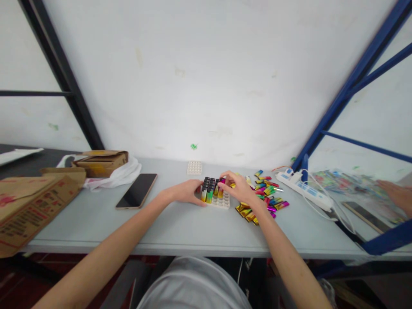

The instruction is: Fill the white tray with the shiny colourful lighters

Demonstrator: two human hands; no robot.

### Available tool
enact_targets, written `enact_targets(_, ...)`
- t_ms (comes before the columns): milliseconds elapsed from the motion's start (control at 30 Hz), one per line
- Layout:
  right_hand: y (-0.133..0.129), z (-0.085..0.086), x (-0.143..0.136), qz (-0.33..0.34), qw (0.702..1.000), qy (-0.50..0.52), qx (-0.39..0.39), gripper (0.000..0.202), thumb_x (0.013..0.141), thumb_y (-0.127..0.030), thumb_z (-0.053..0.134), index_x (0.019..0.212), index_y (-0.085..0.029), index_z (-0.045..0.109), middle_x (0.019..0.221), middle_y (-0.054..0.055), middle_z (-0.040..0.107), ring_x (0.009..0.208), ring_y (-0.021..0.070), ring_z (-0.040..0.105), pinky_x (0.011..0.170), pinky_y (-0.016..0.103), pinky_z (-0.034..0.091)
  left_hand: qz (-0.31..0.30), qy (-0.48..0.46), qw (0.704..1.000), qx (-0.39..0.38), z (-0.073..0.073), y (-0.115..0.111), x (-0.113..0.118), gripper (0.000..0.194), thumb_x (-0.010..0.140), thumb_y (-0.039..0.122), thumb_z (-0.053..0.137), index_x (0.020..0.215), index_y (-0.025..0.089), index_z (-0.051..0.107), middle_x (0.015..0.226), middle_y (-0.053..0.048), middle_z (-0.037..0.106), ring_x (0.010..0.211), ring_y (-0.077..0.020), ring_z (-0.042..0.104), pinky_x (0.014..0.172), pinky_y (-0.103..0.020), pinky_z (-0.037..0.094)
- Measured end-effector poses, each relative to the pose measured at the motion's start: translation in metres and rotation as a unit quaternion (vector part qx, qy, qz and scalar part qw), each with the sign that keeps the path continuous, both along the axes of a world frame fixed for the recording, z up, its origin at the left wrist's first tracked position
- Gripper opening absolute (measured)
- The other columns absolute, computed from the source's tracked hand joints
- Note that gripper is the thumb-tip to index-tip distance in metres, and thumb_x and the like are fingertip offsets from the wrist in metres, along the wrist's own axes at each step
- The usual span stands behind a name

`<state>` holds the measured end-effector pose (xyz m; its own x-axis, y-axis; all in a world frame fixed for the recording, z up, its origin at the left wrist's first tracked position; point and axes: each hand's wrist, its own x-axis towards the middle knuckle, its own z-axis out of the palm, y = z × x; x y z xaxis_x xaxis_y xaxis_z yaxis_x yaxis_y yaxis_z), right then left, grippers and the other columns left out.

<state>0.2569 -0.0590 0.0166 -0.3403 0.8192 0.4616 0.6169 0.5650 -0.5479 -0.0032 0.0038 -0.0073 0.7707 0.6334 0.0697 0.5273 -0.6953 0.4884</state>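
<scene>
Now the left hand rests against the tray at 9 o'clock, fingers apart; the right hand pinches a lighter, loose lighters at 3 o'clock.

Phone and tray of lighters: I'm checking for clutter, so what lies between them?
Only the left hand and its forearm; otherwise bare table between phone and tray, head view.

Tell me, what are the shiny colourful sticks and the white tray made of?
The sticks look metal-coated or foil-wrapped: mirror-bright gold, pink and green. It could be glossy plastic. The tray under the left hand and right hand looks like matte white plastic.
</scene>
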Motion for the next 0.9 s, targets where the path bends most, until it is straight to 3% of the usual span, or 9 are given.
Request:
enact_targets(300, 0.002, -0.007, -0.004, 0.035, 0.998, 0.003, -0.05, 0.022, 0.092, -0.041, 0.068, 0.097, -0.022, 0.058, 0.074, -0.002, 0.066, 0.067, 0.0166, 0.06, 0.064, 0.027, 0.043, 0.002, 0.003, 1.0, 0.006, -0.001, 0.0, 0.0, 0.062, 0.068, 0.064, 0.08, 0.104, 0.016, 0.064, 0.091, -0.005, 0.068, 0.076, -0.0221, 0.06, 0.066, -0.03, 0.045)
enact_targets(600, 0.0, -0.002, -0.001, 0.049, 0.996, 0.044, -0.067, 0.028, 0.092, -0.045, 0.069, 0.107, -0.022, 0.063, 0.075, -0.002, 0.07, 0.068, 0.0163, 0.063, 0.067, 0.028, 0.047, 0.003, 0.004, 1.0, -0.003, 0.001, -0.001, 0.001, 0.06, 0.068, 0.063, 0.08, 0.103, 0.017, 0.064, 0.089, -0.004, 0.067, 0.075, -0.0212, 0.06, 0.065, -0.029, 0.043)
enact_targets(733, 0.01, -0.003, 0.014, -0.043, 0.998, 0.041, 0.028, 0.026, 0.1, -0.045, 0.057, 0.103, -0.021, 0.065, 0.075, 0.0, 0.069, 0.068, 0.0175, 0.063, 0.07, 0.029, 0.048, -0.003, 0.001, 1.0, -0.007, 0.001, -0.001, 0.002, 0.06, 0.069, 0.063, 0.08, 0.103, 0.018, 0.064, 0.088, -0.003, 0.067, 0.074, -0.0208, 0.059, 0.065, -0.029, 0.043)
enact_targets(800, 0.018, -0.008, 0.024, -0.101, 0.992, 0.007, 0.077, 0.026, 0.104, -0.04, 0.05, 0.1, -0.02, 0.067, 0.084, 0.004, 0.071, 0.076, 0.0196, 0.065, 0.077, 0.031, 0.049, 0.004, 0.007, 1.0, -0.001, 0.0, 0.0, 0.001, 0.061, 0.067, 0.064, 0.081, 0.102, 0.018, 0.063, 0.088, -0.003, 0.067, 0.075, -0.0212, 0.059, 0.066, -0.029, 0.044)
enact_targets(900, 0.028, -0.02, 0.039, -0.153, 0.981, -0.097, 0.071, 0.023, 0.103, -0.032, 0.051, 0.103, -0.018, 0.07, 0.103, 0.011, 0.071, 0.098, 0.024, 0.066, 0.094, 0.035, 0.049, 0.006, 0.011, 1.0, 0.006, 0.0, 0.0, 0.001, 0.06, 0.066, 0.065, 0.082, 0.099, 0.019, 0.062, 0.088, -0.003, 0.066, 0.075, -0.0215, 0.06, 0.066, -0.029, 0.045)
